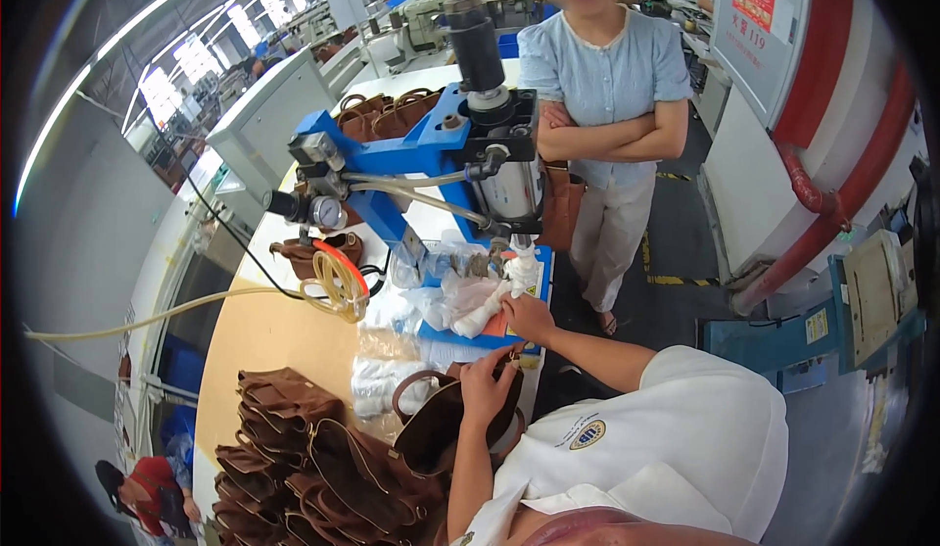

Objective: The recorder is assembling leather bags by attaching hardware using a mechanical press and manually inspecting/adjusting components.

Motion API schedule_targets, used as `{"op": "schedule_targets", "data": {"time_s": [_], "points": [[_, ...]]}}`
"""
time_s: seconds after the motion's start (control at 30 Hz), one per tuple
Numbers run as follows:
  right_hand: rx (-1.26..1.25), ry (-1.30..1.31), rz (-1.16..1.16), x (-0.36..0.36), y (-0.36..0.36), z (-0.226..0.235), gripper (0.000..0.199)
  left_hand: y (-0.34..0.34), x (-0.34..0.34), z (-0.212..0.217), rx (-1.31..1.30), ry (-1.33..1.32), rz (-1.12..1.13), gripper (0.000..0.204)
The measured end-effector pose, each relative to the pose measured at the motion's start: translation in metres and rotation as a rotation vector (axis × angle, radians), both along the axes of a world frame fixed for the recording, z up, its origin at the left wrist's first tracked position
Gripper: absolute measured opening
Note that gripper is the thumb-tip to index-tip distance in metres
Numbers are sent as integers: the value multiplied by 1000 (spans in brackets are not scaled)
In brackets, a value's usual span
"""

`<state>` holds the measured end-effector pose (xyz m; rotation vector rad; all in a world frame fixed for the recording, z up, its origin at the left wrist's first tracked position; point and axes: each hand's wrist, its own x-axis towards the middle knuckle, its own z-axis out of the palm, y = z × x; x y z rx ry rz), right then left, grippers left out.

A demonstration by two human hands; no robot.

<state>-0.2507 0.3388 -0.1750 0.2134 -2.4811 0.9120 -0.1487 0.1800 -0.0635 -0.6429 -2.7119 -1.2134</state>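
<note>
Head view. Brown bag [428, 435]: one, mouth open, near side of blue press [411, 159]. Left hand [483, 386]: fingers closed on bag's rim. Right hand [530, 319]: beside white wrapping [480, 321]; whether gripping, I cannot tell from remote seat. Handling, my judgement: rim taut, level; both hands' fingertips clear of press's moving parts.

A person [605, 68] (arms folded) stands left of a red pipe [864, 189].
</note>
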Motion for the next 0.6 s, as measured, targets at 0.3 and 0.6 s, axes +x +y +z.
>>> {"op": "schedule_targets", "data": {"time_s": [0.3,0.6], "points": [[38,-40,16,-13,3,11,15,-3,-10,-1,61,-110,12,27],[-24,-101,26,-3,-1,17,14,-1,-4,0,31,-64,14,27]]}}
